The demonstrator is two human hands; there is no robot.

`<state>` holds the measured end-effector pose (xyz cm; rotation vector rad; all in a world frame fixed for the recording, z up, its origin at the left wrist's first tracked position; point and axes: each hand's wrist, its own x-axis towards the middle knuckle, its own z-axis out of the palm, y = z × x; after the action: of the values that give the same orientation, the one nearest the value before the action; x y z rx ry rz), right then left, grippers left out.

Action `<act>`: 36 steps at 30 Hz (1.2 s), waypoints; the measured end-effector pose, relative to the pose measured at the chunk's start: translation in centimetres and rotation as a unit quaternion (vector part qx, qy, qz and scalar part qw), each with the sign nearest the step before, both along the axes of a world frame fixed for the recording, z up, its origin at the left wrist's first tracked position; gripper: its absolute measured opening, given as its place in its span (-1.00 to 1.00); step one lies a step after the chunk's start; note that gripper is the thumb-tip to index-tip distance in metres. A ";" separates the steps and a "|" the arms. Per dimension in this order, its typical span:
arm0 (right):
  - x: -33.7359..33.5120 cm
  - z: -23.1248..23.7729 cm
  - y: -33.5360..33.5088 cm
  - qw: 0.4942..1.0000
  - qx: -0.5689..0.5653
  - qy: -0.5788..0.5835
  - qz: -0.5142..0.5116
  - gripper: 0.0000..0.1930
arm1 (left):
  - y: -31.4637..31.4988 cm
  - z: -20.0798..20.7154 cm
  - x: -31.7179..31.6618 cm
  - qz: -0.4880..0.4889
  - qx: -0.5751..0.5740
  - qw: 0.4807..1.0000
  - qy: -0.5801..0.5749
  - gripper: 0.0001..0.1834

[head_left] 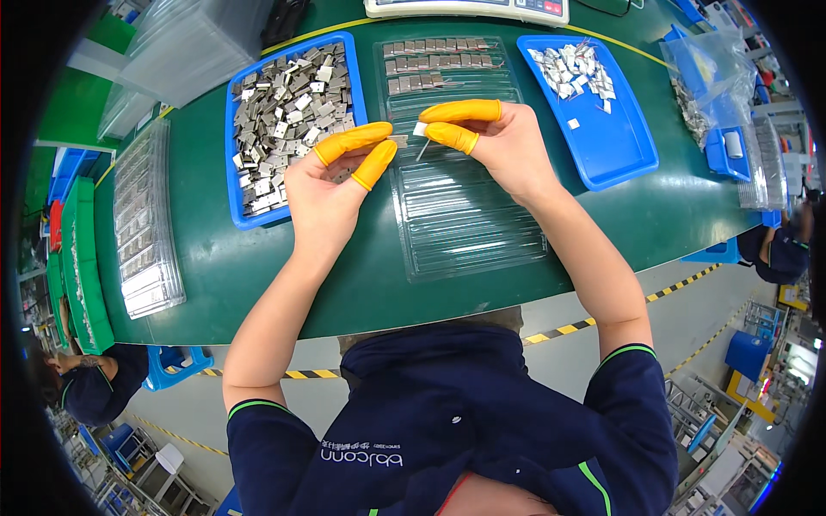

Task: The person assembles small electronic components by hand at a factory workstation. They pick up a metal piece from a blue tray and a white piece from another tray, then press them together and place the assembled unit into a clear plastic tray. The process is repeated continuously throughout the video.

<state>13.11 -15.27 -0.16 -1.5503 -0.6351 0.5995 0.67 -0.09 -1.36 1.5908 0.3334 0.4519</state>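
Yellow finger cots cover the thumb and forefinger of both hands. My left hand (pixel 331 176) pinches a small grey metal piece (pixel 398 141) that pokes out past its fingertips. Close by, my right hand (pixel 495 142) pinches a small white part (pixel 420 129) with a thin pin or wire hanging below it. A small gap shows between the two pieces. Both hands hover over a clear ribbed plastic tray (pixel 465 228). Its far rows hold several grey metal pieces (pixel 439 62) with thin ends; the near rows show bare plastic.
Left of the tray, a blue bin (pixel 234 185) is heaped with grey metal pieces. On the right, a blue tray (pixel 615 155) holds white parts. A filled clear tray (pixel 142 232) lies far left, a scale (pixel 469 9) at the back. Other people sit at both sides.
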 end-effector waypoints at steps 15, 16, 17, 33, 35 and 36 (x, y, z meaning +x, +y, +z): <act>-0.9 0.0 0.2 0.999 -0.014 0.024 0.019 -0.76 | 0.0 -0.1 -0.1 -0.008 -0.021 1.000 0.017 -0.74; -0.9 0.0 0.1 1.000 -0.009 0.016 0.015 -0.76 | -0.1 0.0 -0.1 -0.013 -0.007 1.000 0.018 -0.75; -0.9 0.2 0.1 1.000 -0.004 0.009 0.011 -0.76 | -0.2 0.0 -0.1 -0.017 0.008 1.000 0.019 -0.75; -0.9 -0.5 0.1 0.992 0.094 0.054 0.070 -0.84 | 0.1 0.3 -0.3 -0.087 -0.156 0.984 -0.010 -0.76; -1.4 -0.4 0.4 0.995 0.080 0.045 0.034 -0.84 | -0.1 0.4 -0.3 -0.061 -0.160 0.985 -0.006 -0.75; -1.6 -0.3 0.5 0.997 0.073 0.038 0.013 -0.85 | -0.3 0.5 -0.1 -0.050 -0.163 0.985 -0.006 -0.75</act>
<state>11.54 -14.75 -0.43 -1.3787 -0.6287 0.6160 0.61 -0.36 -0.86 1.2782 0.2995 0.3117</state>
